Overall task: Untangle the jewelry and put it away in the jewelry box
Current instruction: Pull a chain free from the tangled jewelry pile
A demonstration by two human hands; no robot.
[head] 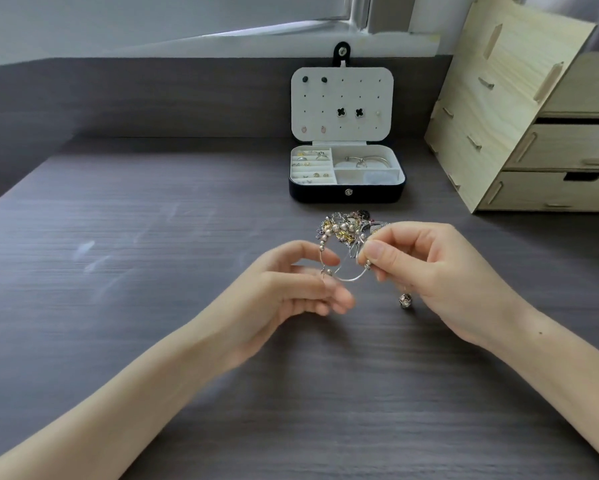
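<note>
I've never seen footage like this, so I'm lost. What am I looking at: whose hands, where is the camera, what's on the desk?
There is no machine here: a person works with two bare hands, and the one picture comes from a wide-angle camera worn on the head, looking forward and down. The left hand and right hand each pinch a thin silver bangle, whose far part is caught in a jewelry tangle of chains and beads; a round charm dangles under the right hand. The surface is a dark wood-grain table. Behind the hands stands an open jewelry box, earrings pinned in its lid, rings and bangles in its compartments. A pale wooden drawer unit stands at the right.
</note>
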